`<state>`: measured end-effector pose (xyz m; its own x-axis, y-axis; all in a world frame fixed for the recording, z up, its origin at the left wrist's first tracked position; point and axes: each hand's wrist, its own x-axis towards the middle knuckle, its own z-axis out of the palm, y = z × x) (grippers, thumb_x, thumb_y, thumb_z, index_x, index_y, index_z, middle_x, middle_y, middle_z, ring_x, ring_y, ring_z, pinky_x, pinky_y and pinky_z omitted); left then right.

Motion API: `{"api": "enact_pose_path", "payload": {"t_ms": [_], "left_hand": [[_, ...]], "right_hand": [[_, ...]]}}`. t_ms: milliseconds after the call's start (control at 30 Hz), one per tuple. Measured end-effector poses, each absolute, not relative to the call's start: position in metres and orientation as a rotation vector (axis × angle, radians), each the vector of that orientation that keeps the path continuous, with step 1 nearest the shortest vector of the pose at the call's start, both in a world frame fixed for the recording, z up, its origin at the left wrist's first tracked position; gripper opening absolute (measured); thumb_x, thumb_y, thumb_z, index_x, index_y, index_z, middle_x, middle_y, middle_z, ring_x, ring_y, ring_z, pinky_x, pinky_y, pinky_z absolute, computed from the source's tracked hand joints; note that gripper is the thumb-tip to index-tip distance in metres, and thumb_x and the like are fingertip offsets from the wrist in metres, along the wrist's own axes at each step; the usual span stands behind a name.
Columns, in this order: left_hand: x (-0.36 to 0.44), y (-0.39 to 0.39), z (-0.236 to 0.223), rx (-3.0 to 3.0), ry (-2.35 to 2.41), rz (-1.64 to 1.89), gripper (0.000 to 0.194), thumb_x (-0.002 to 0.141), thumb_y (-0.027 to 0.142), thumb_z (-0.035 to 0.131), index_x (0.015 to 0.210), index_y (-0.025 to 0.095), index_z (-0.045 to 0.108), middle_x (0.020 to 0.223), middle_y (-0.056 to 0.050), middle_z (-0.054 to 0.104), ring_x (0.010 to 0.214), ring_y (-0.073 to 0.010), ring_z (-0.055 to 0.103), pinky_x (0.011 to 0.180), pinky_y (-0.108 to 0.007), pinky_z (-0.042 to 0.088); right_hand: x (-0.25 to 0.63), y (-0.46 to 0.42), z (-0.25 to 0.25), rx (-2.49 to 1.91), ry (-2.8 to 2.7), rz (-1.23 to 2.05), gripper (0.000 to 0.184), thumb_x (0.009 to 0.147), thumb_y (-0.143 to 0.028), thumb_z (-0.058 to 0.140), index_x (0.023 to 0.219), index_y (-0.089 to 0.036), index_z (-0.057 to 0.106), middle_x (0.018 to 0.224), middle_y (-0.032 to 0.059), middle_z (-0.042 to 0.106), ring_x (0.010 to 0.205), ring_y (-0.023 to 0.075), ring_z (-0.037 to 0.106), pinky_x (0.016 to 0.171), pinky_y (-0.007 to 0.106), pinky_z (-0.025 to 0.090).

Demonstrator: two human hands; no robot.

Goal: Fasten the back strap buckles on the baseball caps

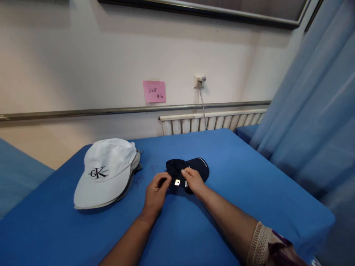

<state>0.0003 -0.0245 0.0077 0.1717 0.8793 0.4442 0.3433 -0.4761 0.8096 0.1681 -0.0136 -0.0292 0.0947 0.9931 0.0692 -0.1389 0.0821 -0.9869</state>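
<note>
A dark navy cap (175, 165) lies on the blue-covered table, its brim (200, 167) with small white lettering pointing away to the right. My left hand (157, 192) is closed in a pinch on the cap's dark back strap. A shiny metal clasp (177, 182) shows on the strap just right of those fingers. With thumb and fingers my right hand (194, 180) grips the back of the same cap, beside a second small metal piece (186, 183). Between the hands the two metal pieces are apart. My fingers hide part of the strap and the cap's edge.
To the left, a white cap (108, 159) with black CK letters sits over other caps in a stack. Behind the table (244, 207) are a radiator (222, 121), a metal rail (116, 111) and a plugged-in cord (203, 107). Blue curtain (313, 111) hangs at right.
</note>
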Motion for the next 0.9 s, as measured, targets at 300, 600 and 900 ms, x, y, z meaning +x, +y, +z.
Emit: {"api": "enact_pose_path", "payload": {"t_ms": [300,600,900], "left_hand": [[-0.008,-0.030,0.020,2.100,1.199,1.047,0.020,0.080,0.038,0.068,0.089,0.020,0.066,0.089,-0.004,0.071,0.087,-0.0221,0.066,0.083,-0.036,0.052],[-0.002,-0.030,0.013,2.436,1.086,0.931,0.019,0.085,0.022,0.057,0.103,0.022,0.064,0.099,-0.006,0.070,0.095,-0.0229,0.062,0.085,-0.038,0.049],[-0.005,-0.025,0.013,2.608,1.315,0.866,0.010,0.089,0.023,0.052,0.085,0.021,0.061,0.080,-0.004,0.066,0.076,-0.0218,0.059,0.073,-0.036,0.043]], "right_hand": [[0.170,-0.015,-0.030,-1.028,-0.954,1.213,0.045,0.077,-0.060,0.060,0.063,-0.022,0.041,0.057,-0.0074,0.035,0.051,0.0092,0.029,0.050,0.025,0.024],[0.174,-0.015,-0.029,-0.919,-0.930,1.330,0.046,0.073,-0.061,0.068,0.066,-0.020,0.051,0.058,-0.0064,0.042,0.051,0.0085,0.034,0.052,0.024,0.027],[0.174,-0.021,-0.020,-0.936,-0.973,1.401,0.049,0.070,-0.064,0.070,0.065,-0.019,0.051,0.056,-0.0058,0.044,0.050,0.0081,0.035,0.049,0.023,0.027]]}}
